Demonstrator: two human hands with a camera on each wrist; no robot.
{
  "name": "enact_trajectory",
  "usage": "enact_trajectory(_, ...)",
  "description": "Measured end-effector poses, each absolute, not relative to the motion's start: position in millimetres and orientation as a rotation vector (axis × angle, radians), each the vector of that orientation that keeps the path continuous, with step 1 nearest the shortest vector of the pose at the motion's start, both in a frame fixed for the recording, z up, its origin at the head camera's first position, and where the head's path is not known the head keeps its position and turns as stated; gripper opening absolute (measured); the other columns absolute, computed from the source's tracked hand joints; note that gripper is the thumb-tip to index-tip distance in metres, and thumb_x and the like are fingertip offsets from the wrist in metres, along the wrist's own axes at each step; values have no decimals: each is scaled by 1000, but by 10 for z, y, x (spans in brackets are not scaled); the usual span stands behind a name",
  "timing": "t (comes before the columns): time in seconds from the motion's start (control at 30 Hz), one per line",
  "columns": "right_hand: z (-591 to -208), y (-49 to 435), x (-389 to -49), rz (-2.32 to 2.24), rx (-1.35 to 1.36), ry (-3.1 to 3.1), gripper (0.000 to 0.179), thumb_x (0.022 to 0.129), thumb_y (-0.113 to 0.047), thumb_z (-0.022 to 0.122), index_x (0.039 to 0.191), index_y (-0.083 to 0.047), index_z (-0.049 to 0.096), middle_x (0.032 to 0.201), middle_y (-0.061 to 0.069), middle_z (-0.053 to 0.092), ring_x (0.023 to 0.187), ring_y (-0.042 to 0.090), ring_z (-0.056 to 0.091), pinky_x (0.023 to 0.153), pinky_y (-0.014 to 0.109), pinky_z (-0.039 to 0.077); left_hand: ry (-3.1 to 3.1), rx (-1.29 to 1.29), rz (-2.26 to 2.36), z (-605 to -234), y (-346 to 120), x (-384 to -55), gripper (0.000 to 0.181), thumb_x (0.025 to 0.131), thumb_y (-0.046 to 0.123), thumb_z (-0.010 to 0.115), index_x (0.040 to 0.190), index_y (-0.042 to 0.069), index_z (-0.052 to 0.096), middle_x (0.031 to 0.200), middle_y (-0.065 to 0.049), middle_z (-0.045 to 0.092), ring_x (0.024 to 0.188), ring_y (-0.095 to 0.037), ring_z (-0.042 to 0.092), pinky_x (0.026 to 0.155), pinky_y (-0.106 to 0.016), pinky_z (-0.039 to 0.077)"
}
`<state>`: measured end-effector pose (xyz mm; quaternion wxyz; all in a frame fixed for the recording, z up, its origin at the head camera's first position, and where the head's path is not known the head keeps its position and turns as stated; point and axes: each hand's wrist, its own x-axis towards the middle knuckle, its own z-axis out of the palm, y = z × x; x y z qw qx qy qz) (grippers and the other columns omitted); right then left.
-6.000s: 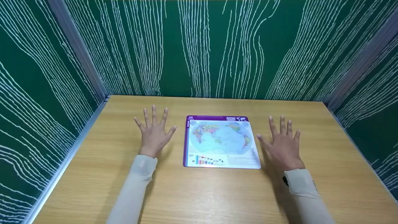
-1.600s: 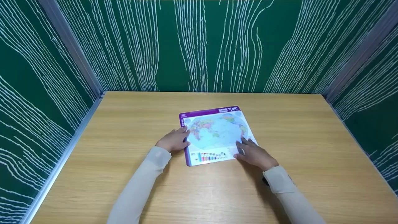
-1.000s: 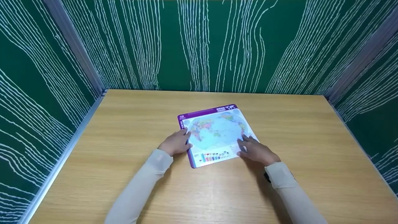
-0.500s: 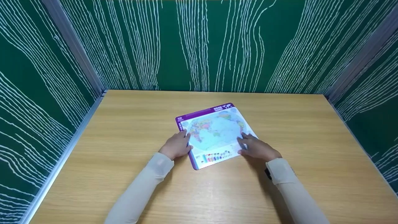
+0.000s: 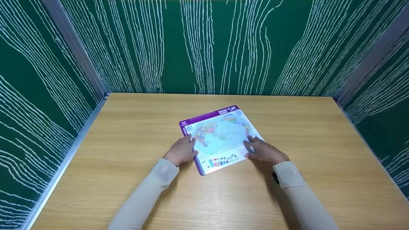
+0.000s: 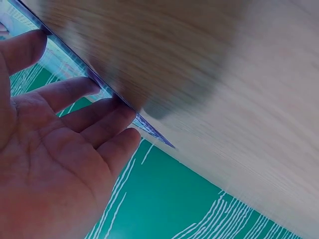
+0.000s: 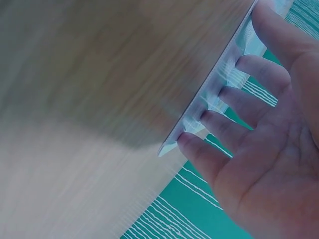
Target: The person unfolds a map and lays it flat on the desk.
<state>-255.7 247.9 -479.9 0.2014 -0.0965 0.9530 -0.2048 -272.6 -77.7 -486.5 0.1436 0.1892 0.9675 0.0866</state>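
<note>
A flat world map board with a purple top border lies on the wooden table, turned counterclockwise so its upper right corner points away. On its left edge rest the fingers of my left hand. My right hand touches the lower right part, covering that corner. In the left wrist view, the fingertips of the left hand press on the board's face just inside its edge. Similarly, in the right wrist view the right hand lays thumb and fingertips along the board's border.
Green panels with white wavy lines rise behind the table and along both sides. Grey metal posts stand at the back corners. The tabletop extends around the board on all sides.
Both hands have come from flat on the table beside the board onto it. The board has turned counterclockwise, its right side moving away; over the last half second it turns only slightly.
</note>
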Motion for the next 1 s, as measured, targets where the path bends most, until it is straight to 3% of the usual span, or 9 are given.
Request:
enact_trajectory(0.17, -4801, 2482, -2561, -585, -268, 2655, 63, 94, -39, 60, 150, -27, 33, 162, 6, 15, 148, 38, 8, 113, 63, 22, 2789, 538, 266, -4863, -778, -2721, 62, 100, 39, 46, 150, 7, 31, 159, -18, 22, 146, -34, 23, 120, -45, 22)
enact_trajectory(0.4, -4804, 2497, -2562, -598, -366, 2682, 62, 94, -32, 62, 148, -16, 37, 160, 14, 19, 147, 41, 10, 114, 61, 22, 2794, 588, 246, -4846, -785, -2706, 62, 100, 37, 47, 149, 3, 32, 158, -20, 22, 146, -35, 23, 120, -45, 23)
enact_trajectory(1.0, -4829, 2527, -2533, -512, -439, 2725, 61, 96, -38, 56, 150, -19, 35, 161, 12, 19, 147, 39, 13, 114, 59, 24, 2762, 594, 390, -4850, -877, -2808, 60, 98, 38, 50, 148, 8, 38, 157, -16, 27, 147, -34, 22, 121, -47, 19)
